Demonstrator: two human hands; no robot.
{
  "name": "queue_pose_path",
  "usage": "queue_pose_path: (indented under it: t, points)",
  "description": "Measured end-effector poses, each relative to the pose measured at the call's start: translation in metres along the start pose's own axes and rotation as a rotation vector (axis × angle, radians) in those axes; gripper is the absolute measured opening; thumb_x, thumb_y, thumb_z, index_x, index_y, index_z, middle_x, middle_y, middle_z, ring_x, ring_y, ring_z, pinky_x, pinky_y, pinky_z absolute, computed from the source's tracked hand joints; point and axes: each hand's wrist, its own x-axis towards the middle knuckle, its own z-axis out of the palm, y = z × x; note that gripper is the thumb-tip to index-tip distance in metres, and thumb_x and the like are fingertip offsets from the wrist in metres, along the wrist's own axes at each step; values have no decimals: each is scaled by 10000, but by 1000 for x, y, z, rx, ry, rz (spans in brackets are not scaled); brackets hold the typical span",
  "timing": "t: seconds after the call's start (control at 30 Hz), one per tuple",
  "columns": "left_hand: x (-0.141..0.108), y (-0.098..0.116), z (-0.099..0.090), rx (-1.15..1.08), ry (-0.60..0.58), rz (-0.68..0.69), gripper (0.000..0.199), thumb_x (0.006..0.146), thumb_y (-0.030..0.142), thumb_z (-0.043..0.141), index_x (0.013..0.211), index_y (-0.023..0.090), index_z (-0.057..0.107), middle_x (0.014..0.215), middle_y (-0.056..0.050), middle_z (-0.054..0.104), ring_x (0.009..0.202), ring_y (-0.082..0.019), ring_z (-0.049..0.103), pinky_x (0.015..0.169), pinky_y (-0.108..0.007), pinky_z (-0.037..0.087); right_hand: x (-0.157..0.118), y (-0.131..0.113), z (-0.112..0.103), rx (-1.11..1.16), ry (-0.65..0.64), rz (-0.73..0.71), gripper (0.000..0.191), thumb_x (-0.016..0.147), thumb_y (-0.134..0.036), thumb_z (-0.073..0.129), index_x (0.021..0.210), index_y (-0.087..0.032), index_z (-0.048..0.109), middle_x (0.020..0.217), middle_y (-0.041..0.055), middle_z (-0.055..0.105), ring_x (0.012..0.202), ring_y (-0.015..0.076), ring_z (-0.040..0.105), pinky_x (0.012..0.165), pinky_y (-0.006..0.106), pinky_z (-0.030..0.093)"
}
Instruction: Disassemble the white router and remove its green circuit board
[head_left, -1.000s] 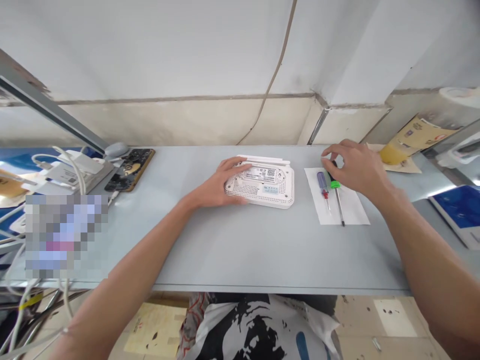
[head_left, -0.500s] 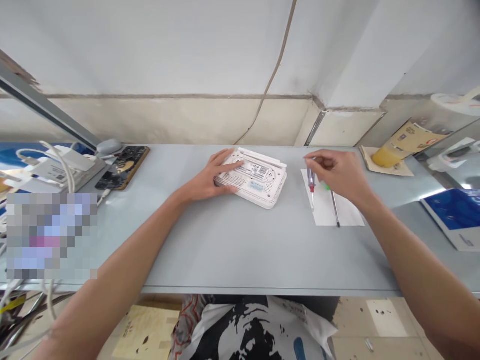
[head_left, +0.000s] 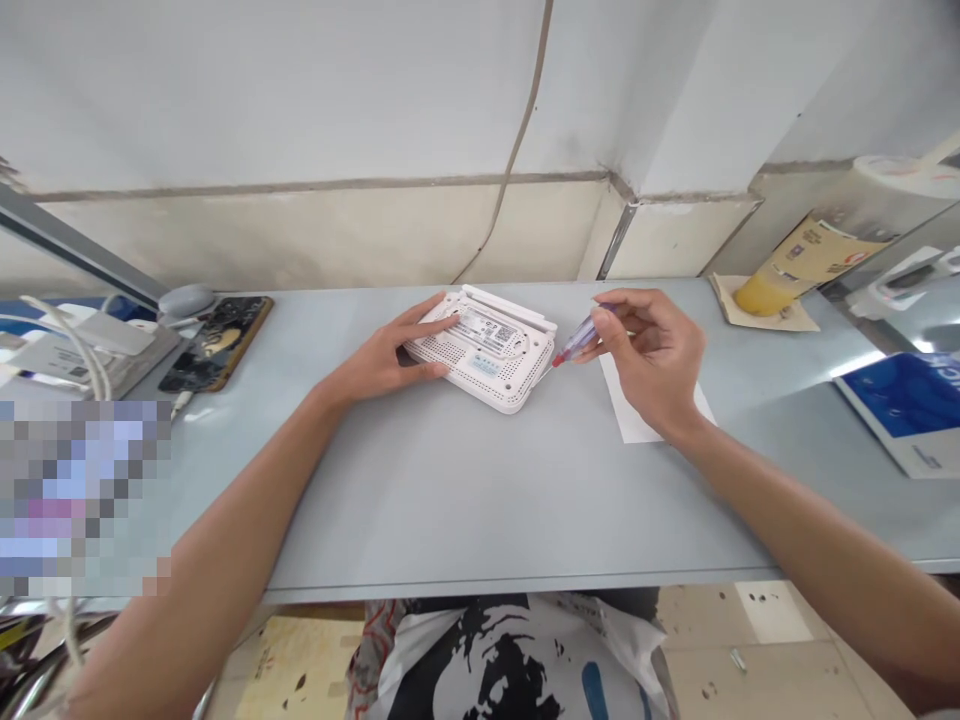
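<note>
A white Wi-Fi router lies on the grey table with its vented, labelled underside up. Its hinged antenna runs along the far edge. My left hand grips the router's left end, fingers over the top and thumb along the near side. Above the white paper, my right hand is closed around a screwdriver with a clear purple handle and red collar. The shaft slants down to the left, its tip close to the router's right near corner; whether it touches cannot be told.
Under my right hand is a sheet of white paper. A phone with a patterned case and several cables with white devices sit at left. At right stand a cup of yellow drink and a blue-and-white box.
My right hand has lifted the screwdriver off the paper and carried it left to the router. The green-handled tool on the paper is now hidden. My left hand stays on the router.
</note>
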Motion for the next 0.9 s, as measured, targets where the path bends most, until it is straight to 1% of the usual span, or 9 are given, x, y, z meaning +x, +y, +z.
queue_pose_path:
  t: [0.13, 0.2, 0.3, 0.33, 0.37, 0.5, 0.6, 0.73, 0.9]
  points:
    - [0, 2, 0, 15, 7, -11, 811, 837, 767, 726, 1541, 398, 566, 1781, -2, 247, 1622, -396, 281, 1316, -541, 300, -4, 1, 1, -20, -14, -72, 140, 967, -323, 745, 1088, -252, 744, 777, -33, 681, 670, 165, 766, 571, 302, 684]
    - [-1, 2, 1, 31, 9, -16, 817, 840, 779, 712, 1546, 396, 561, 1781, -7, 246, 1615, -396, 298, 1291, -536, 351, -6, 1, 2, -45, -5, -119, 133, 972, -289, 739, 1100, -257, 746, 790, -31, 684, 677, 164, 772, 559, 291, 676]
    - [-1, 2, 2, 40, -2, -30, 835, 842, 800, 691, 1557, 393, 548, 1789, -14, 221, 1608, -398, 315, 1214, -501, 467, -8, 0, 2, -81, 28, -188, 134, 977, -267, 732, 1111, -263, 744, 811, -28, 694, 677, 161, 775, 553, 282, 671]
    - [-1, 1, 2, 41, -3, -29, 838, 842, 803, 687, 1558, 390, 547, 1789, -16, 218, 1608, -397, 315, 1207, -496, 475, -9, 0, 2, -97, 37, -206, 134, 979, -266, 730, 1112, -262, 743, 815, -26, 698, 674, 160, 774, 549, 280, 669]
    - [-1, 1, 1, 42, -1, -25, 837, 844, 803, 686, 1557, 387, 549, 1789, -18, 221, 1609, -395, 313, 1220, -500, 461, -9, 0, 2, -115, 42, -224, 136, 980, -266, 729, 1114, -261, 741, 824, -23, 705, 672, 159, 774, 542, 279, 667]
    - [-2, 0, 0, 57, 1, -2, 822, 851, 783, 698, 1557, 387, 549, 1783, -14, 239, 1619, -380, 297, 1311, -531, 314, -11, 0, 3, -163, 34, -310, 162, 969, -226, 733, 1129, -254, 740, 878, -6, 730, 666, 153, 770, 509, 268, 649]
    - [-2, -1, 0, 41, -1, -4, 802, 853, 756, 719, 1549, 395, 555, 1783, -3, 238, 1623, -367, 293, 1314, -514, 317, -11, -2, 4, -155, 33, -371, 198, 953, -167, 735, 1134, -246, 742, 909, 2, 732, 679, 151, 773, 502, 263, 646]
    - [-2, -1, -1, 14, 1, 9, 765, 865, 708, 742, 1541, 399, 562, 1784, 5, 236, 1625, -355, 292, 1311, -505, 330, -10, -5, 4, -188, 14, -444, 225, 949, -136, 728, 1146, -244, 738, 951, 16, 745, 706, 156, 782, 512, 264, 657]
    - [-2, -1, 1, 2, 5, -2, 767, 860, 688, 760, 1540, 390, 567, 1782, 2, 239, 1630, -358, 278, 1323, -525, 296, -10, -8, 3, -206, -30, -507, 277, 943, -111, 715, 1172, -264, 732, 905, 7, 743, 703, 148, 770, 479, 243, 641]
